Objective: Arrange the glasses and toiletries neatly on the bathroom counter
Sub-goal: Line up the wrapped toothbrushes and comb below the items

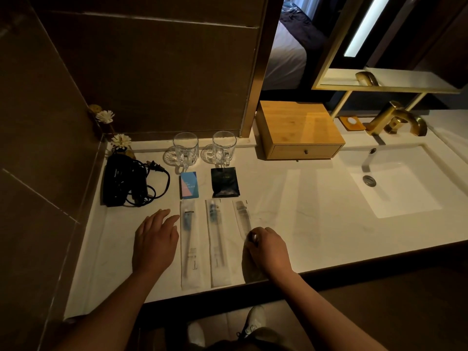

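Two clear glass mugs stand on coasters at the back of the white counter (316, 224), the left mug (185, 148) beside the right mug (224, 146). In front of them lie a blue and pink packet (190, 185) and a black sachet (225, 182). Three long wrapped toiletry sleeves lie side by side nearer me: left sleeve (190, 247), middle sleeve (218, 247), right sleeve (243, 219). My left hand (155, 241) rests flat and open just left of the left sleeve. My right hand (269, 249) pinches the near part of the right sleeve, covering its lower end.
A black hair dryer with coiled cord (126, 182) lies at the left by the wall, with small white flowers (121, 141) behind it. A wooden drawer box (300, 130) stands at the back. The sink (395, 183) and gold tap (395, 120) are at the right.
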A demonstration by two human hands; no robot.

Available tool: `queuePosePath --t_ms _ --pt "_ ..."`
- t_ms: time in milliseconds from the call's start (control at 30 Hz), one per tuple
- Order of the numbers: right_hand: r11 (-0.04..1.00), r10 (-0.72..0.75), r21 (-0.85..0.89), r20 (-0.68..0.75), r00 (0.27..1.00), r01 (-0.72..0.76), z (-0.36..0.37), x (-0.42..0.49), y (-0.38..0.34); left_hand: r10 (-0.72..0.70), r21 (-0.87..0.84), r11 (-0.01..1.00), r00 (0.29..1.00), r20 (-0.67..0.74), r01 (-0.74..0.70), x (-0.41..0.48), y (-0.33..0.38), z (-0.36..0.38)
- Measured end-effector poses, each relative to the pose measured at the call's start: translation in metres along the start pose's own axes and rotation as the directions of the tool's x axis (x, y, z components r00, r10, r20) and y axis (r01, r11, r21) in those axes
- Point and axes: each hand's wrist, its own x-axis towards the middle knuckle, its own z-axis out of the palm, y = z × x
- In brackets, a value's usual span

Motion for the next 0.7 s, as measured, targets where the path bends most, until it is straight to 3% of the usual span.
queuePosePath --t_ms 700 --pt "1.000 0.006 0.026 -0.016 1.000 -0.005 0.0019 0.0036 -0.0018 0.004 0.000 1.000 1.000 -0.006 -0.004 0.0012 -0.0016 0.0014"
